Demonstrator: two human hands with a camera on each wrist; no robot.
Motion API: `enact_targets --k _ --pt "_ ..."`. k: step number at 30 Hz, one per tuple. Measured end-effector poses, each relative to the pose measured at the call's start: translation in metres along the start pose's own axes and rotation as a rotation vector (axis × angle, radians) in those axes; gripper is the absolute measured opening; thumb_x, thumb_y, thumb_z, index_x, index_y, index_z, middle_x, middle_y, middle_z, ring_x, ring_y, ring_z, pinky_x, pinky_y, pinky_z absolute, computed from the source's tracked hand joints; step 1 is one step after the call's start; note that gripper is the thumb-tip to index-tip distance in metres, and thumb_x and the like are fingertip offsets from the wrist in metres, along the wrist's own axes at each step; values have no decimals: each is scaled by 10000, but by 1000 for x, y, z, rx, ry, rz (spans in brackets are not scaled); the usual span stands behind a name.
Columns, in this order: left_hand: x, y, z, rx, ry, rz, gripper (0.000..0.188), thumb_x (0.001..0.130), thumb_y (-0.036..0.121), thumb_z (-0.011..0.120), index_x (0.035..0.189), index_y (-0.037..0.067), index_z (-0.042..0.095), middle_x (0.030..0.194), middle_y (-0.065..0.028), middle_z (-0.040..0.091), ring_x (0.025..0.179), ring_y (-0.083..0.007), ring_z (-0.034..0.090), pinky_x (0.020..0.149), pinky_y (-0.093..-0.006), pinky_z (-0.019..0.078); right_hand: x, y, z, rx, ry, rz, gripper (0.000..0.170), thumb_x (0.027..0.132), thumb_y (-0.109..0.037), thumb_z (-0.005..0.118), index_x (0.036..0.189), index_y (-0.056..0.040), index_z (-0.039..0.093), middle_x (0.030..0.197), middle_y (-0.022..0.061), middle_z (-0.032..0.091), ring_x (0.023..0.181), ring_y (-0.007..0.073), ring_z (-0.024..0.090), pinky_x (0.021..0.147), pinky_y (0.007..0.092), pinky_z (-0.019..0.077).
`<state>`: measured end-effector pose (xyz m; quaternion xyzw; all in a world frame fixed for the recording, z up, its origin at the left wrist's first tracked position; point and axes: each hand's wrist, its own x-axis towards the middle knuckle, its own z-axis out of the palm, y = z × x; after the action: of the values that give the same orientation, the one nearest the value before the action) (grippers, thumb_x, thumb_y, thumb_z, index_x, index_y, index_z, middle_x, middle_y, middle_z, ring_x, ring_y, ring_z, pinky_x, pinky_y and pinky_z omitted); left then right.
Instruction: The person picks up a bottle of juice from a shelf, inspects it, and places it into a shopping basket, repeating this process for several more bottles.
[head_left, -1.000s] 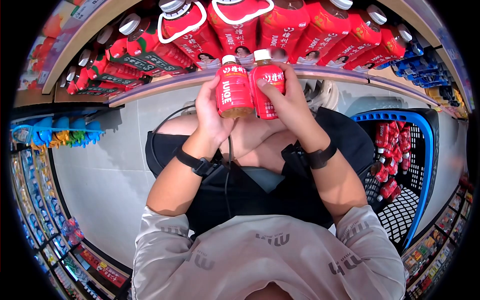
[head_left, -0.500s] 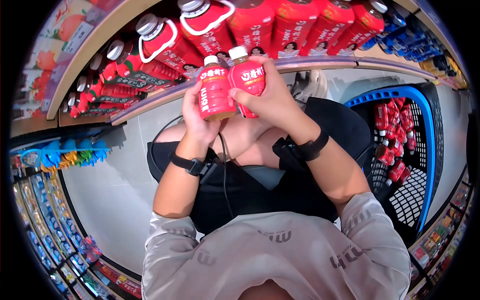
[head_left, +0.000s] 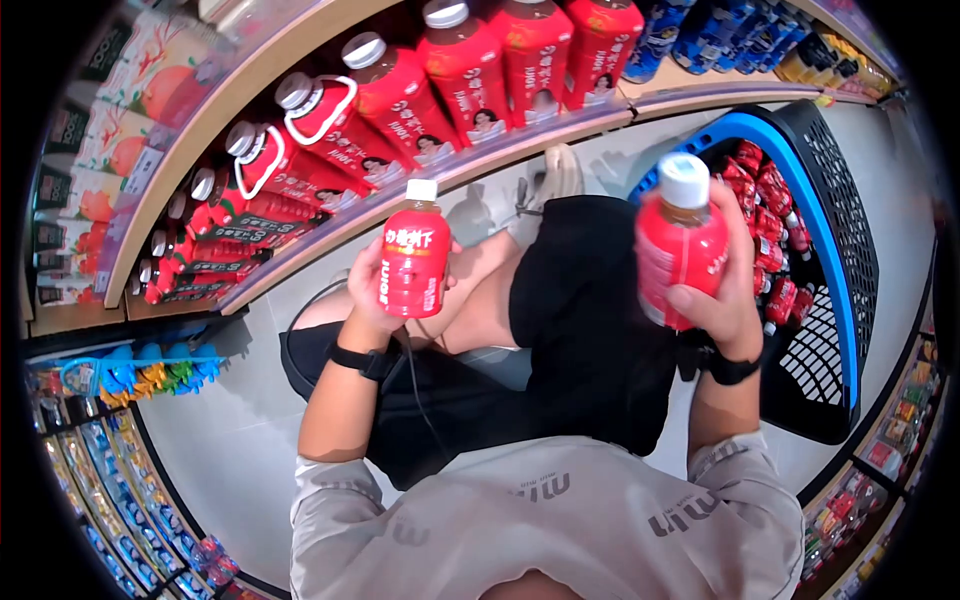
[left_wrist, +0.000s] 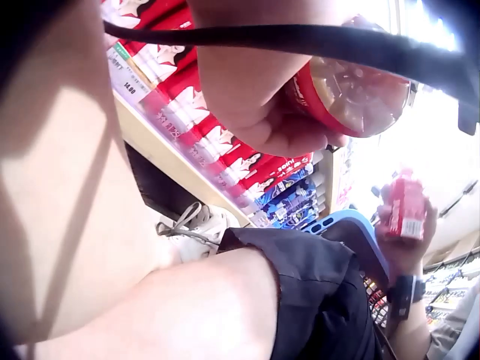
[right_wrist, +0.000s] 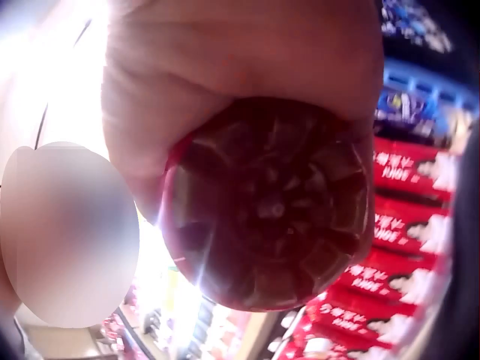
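In the head view my left hand (head_left: 372, 292) grips a small red-labelled bottle (head_left: 413, 262) with a white cap, upright over the knees. My right hand (head_left: 728, 312) holds a second red bottle (head_left: 684, 250) by its side, near the basket's left rim and apart from the first. The left wrist view shows the base of the left bottle (left_wrist: 360, 94) with curled fingers (left_wrist: 289, 135) around it. From below, the right wrist view shows the right bottle's ridged base (right_wrist: 274, 210) inside the grip; most of those fingers are hidden.
Large red bottles (head_left: 460, 75) line the shelf ahead, with blue packs (head_left: 715, 35) to their right. A black basket with a blue rim (head_left: 838, 290) stands on the floor at the right, holding several small red bottles (head_left: 770, 222). Toy-like items (head_left: 150, 372) hang at the left.
The two bottles were side by side and are now apart. My right hand has carried its bottle right and nearer the head camera; my left hand's bottle is slightly lower. The head view has shifted right.
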<state>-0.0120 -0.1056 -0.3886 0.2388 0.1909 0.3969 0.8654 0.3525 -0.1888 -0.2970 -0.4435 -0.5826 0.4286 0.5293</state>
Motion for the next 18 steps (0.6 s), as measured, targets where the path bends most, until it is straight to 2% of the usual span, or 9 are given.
enact_targets --k 2,4,6,8,10,15,18 --pt "0 -2 10 2 -77 6 721 973 496 411 1466 -26 344 1232 -308 583 1034 -368 669 881 -453 581 -42 10 -20 -3 189 160 862 702 -247 831 1417 -30 401 1232 117 592 1123 198 600 970 348 484" --pt "1 -6 25 33 -33 -20 776 945 518 445 1483 -22 304 1228 -315 573 998 -375 676 866 -440 582 -80 36 -27 29 395 218 799 743 -183 806 1415 -35 402 1201 115 597 1090 197 611 952 348 501" --pt "5 -19 44 134 43 -43 802 913 571 459 1465 3 331 1145 -273 585 792 -351 662 696 -390 557 -112 60 -35 -16 544 328 716 797 -150 782 1399 -29 414 1198 118 598 1068 185 618 927 332 514" --pt "14 -36 58 100 21 -77 818 903 580 469 1458 -3 325 1135 -284 578 790 -347 661 698 -390 552 -127 87 -40 17 773 409 616 855 -135 752 1371 -21 435 1185 118 605 1041 174 626 896 315 526" --pt "24 -52 65 -19 -158 -115 848 888 536 510 1483 -22 281 1247 -336 540 899 -404 681 796 -449 580 -133 115 -55 120 983 467 541 887 -132 729 1336 2 458 1162 111 616 1021 170 634 870 310 533" --pt "54 -77 107 -16 -242 -139 920 842 562 585 1476 -25 268 1190 -341 540 882 -375 689 792 -427 585 -117 152 -95 202 1154 397 680 861 -179 770 1385 23 387 1203 127 593 1057 199 624 900 324 519" --pt "63 -87 117 -37 -248 -114 914 851 571 570 1476 -23 269 1179 -332 549 876 -368 689 776 -422 585 -83 167 -127 183 1216 322 693 857 -178 772 1396 18 383 1241 158 580 1116 225 605 949 352 501"
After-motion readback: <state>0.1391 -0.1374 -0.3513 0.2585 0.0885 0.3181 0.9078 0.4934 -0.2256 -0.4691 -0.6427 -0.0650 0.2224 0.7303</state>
